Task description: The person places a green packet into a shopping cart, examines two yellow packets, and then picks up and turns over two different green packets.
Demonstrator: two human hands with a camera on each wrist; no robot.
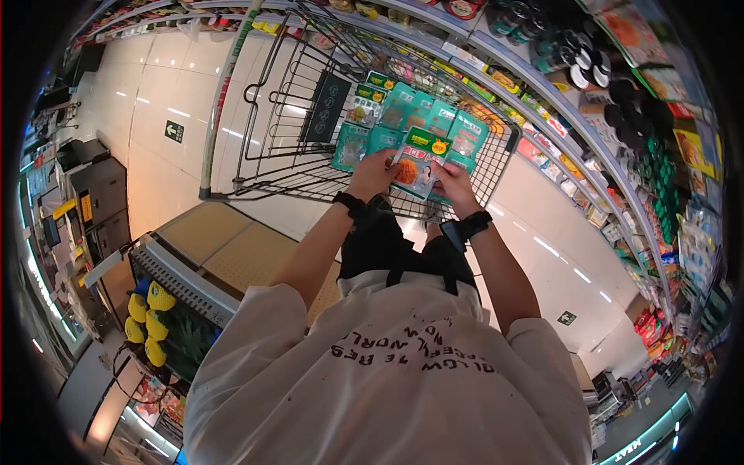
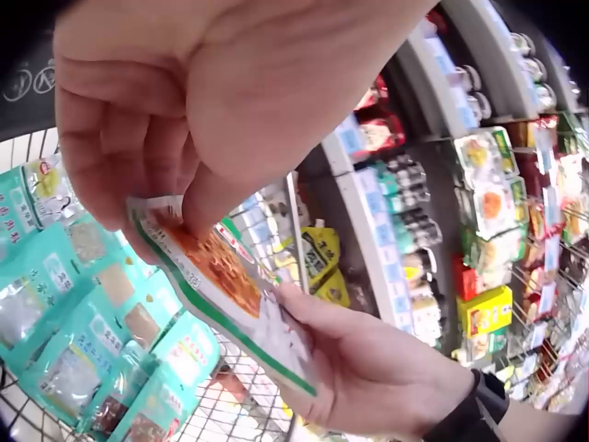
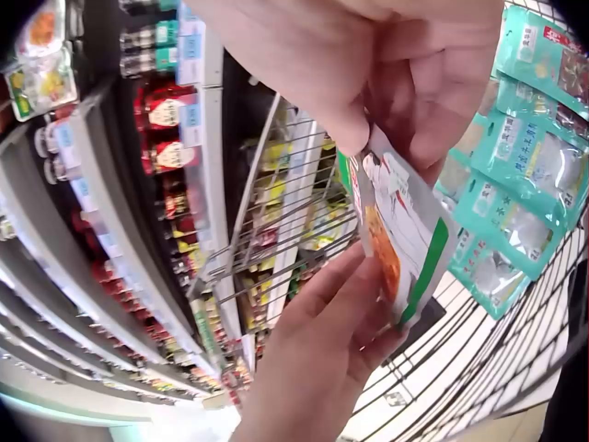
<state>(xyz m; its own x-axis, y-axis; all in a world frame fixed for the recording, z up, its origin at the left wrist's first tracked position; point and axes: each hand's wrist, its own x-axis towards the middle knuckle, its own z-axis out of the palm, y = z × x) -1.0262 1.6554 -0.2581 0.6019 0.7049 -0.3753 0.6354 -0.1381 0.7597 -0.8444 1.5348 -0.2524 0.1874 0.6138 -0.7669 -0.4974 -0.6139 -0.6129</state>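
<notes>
Both hands hold one food pouch (image 1: 418, 164) over the shopping cart, its green-topped front with a picture of orange-red food facing up. My left hand (image 1: 373, 175) pinches one side edge, thumb on the front, as the left wrist view also shows. At the opposite edge my right hand (image 1: 456, 188) pinches the pouch between thumb and fingers. Below and beyond it, several teal pouches (image 1: 428, 115) lie in the cart's wire basket. A couple of green-and-white pouches (image 1: 364, 105) sit among them toward the left.
The wire shopping cart (image 1: 267, 184) stands before me, with a dark panel (image 1: 325, 107) on its left. Stocked shelves (image 1: 535, 85) run along the right. On the left are a low display platform (image 1: 225, 240) and yellow objects (image 1: 157, 310). Pale tiled floor (image 1: 167, 93) shows around the cart.
</notes>
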